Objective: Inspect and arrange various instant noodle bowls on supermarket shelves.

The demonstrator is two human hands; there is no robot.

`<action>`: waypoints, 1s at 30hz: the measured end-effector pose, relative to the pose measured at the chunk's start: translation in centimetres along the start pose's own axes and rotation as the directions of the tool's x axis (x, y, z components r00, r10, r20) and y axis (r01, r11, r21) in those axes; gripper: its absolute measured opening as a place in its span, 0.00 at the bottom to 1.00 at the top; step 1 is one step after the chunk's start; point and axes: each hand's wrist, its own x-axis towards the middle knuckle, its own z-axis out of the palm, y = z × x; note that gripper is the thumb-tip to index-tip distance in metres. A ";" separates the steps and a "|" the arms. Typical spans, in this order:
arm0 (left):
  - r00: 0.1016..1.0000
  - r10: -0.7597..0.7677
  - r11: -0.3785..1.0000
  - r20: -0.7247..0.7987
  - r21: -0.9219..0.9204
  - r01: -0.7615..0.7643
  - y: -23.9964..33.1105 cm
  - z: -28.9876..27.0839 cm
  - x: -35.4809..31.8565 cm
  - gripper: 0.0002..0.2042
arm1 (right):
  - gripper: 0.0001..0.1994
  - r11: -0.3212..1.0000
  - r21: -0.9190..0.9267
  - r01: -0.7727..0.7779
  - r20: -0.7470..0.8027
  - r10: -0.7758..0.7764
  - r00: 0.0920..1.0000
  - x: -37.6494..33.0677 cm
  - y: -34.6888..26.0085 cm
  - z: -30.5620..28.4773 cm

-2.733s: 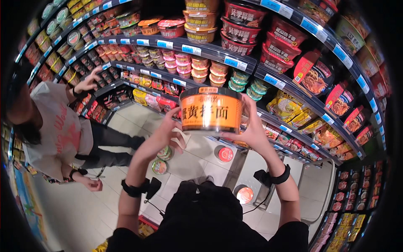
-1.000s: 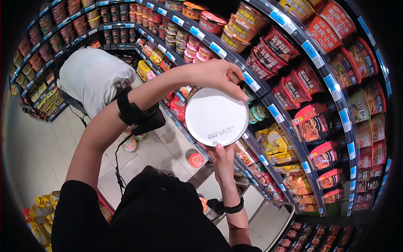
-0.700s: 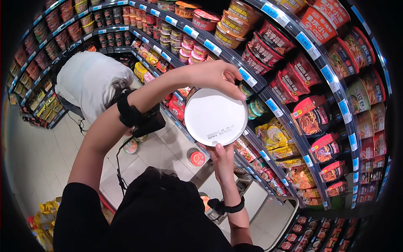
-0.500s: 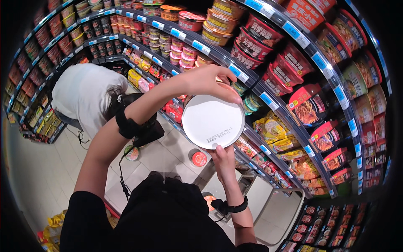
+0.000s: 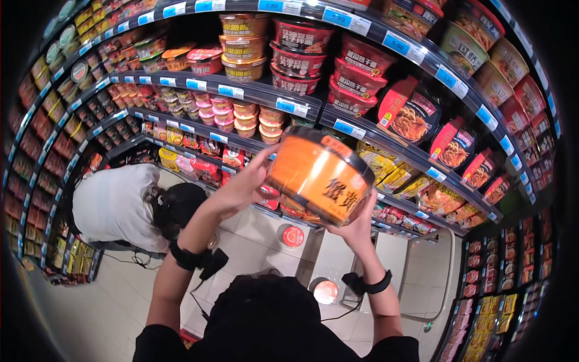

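Note:
An orange instant noodle bowl (image 5: 316,172) with dark rims is held up between both my hands in front of the shelves. Its printed side faces me and it tilts down to the right. My left hand (image 5: 244,186) is closed on the bowl's left edge, some fingertips out of sight behind it. Low on the right side, my right hand (image 5: 357,224) grips it, its fingers partly hidden by the bowl. Stacked red noodle bowls (image 5: 298,54) and yellow bowls (image 5: 244,45) stand on the shelf beyond.
To my left a person in a white shirt (image 5: 117,202) bends low by the shelves. A red-lidded tub (image 5: 293,236) is on the floor, and another round tub (image 5: 325,292) is near a cart with a metal rail (image 5: 452,271). Shelf edges (image 5: 313,105) run close ahead.
The bowl has turned from its white bottom facing me to its orange side. My left hand has moved from above it to its left edge; the view has shifted too.

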 end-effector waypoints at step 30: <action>0.884 -0.111 0.948 -0.455 -0.316 -0.044 -1.6 -5.0 0.5 0.22 | 0.34 0.578 -0.590 0.563 0.425 -0.371 0.826 10.3 3.4 2.3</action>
